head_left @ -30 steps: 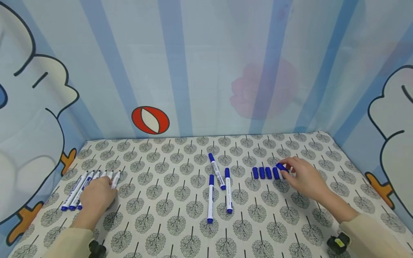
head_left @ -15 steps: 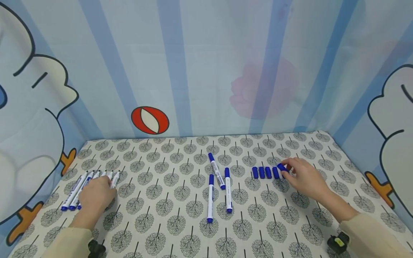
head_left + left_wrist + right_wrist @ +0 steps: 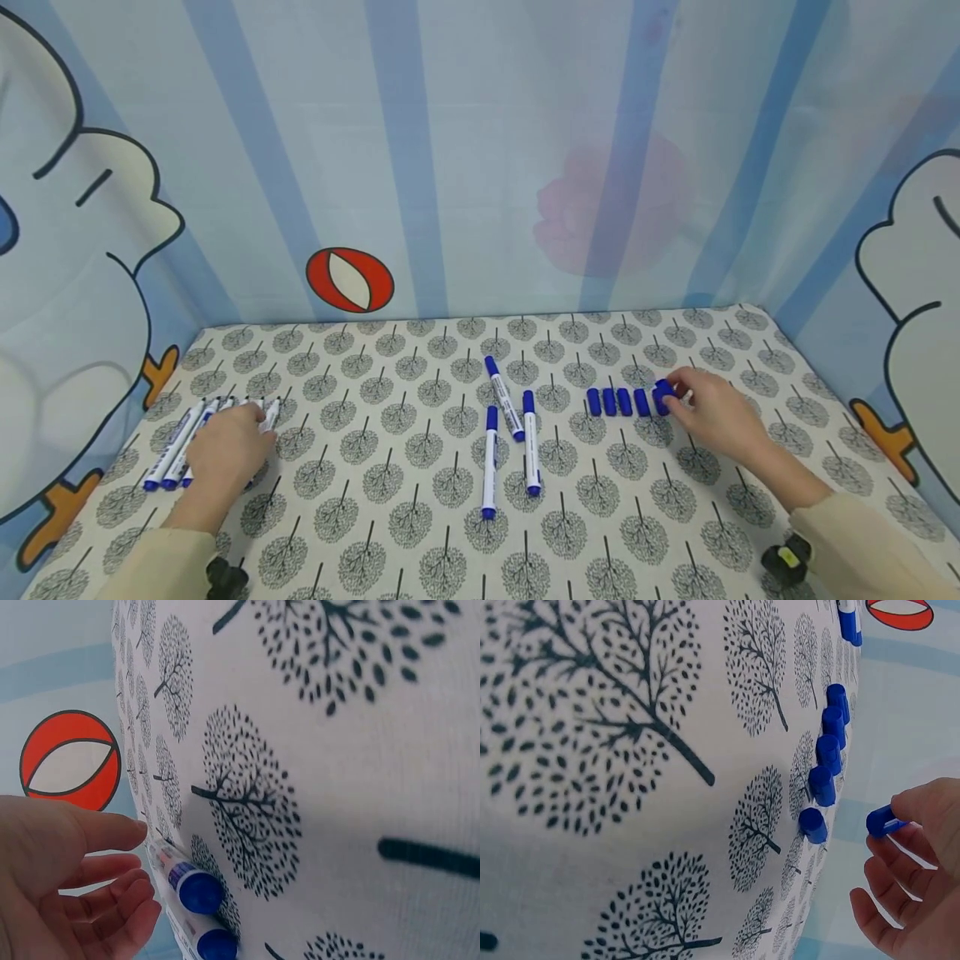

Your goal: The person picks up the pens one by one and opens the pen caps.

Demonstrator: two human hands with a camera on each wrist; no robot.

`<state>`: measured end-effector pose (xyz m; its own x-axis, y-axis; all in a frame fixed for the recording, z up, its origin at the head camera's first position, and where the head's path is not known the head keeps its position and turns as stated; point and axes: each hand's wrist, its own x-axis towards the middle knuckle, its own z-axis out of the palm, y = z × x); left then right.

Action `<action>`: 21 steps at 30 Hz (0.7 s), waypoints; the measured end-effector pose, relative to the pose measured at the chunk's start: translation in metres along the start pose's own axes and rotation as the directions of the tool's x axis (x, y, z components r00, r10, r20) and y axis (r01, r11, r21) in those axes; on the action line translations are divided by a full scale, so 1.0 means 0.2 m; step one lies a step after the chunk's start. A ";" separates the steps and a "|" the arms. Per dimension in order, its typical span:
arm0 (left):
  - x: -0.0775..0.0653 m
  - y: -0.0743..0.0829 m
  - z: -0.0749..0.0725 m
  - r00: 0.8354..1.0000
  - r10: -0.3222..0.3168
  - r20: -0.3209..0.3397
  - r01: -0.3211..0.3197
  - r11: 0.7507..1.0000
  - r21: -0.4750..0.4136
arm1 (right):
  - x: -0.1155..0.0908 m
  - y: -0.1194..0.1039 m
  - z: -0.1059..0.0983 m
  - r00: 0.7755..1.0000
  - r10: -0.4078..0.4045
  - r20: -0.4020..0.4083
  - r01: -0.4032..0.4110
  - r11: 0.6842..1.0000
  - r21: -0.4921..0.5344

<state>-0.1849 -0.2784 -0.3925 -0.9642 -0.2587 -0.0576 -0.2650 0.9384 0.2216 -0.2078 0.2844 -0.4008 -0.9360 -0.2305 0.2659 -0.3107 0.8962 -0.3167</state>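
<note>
My left hand is at the right end of a row of white markers with blue ends, tips bare and pointing away. In the left wrist view the thumb and curled fingers are at one marker, its far part hidden, with a second marker beside it. My right hand pinches a blue cap between thumb and forefinger. That cap is just off the end cap of a short row of blue marker caps.
Three capped markers lie mid-table: one slanted marker, one upright in view, and a nearer marker. The table has a tree-print cloth. A striped backdrop hangs behind and at both sides.
The right hand has shifted slightly right, and a cap now shows at the row's right end beside the pinched one. The rightmost marker by my left hand has shifted a little.
</note>
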 end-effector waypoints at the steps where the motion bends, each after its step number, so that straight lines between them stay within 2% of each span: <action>1: 0.00 0.01 0.00 1.000 0.006 -0.003 -0.006 1.000 0.003 | 0.00 0.00 0.00 1.000 0.011 0.004 -0.011 1.000 -0.005; 8: 0.00 0.04 0.00 0.996 0.090 -0.018 -0.090 0.996 -0.024 | 0.01 0.04 0.00 0.997 0.066 0.043 -0.066 0.998 -0.002; 12: 0.00 0.07 0.01 0.993 0.117 -0.017 -0.117 0.992 -0.046 | 0.02 0.06 0.01 0.994 0.091 0.066 -0.092 0.996 0.011; 21: -0.01 0.14 0.02 0.976 0.210 -0.062 -0.212 0.977 -0.035 | 0.03 0.08 0.03 0.986 0.137 0.100 -0.137 0.991 0.000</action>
<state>-0.1895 -0.2507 -0.3892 -0.9962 -0.0701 0.0510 -0.0543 0.9633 0.2628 -0.2191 0.2950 -0.4097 -0.9815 -0.1425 0.1279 -0.1791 0.9195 -0.3500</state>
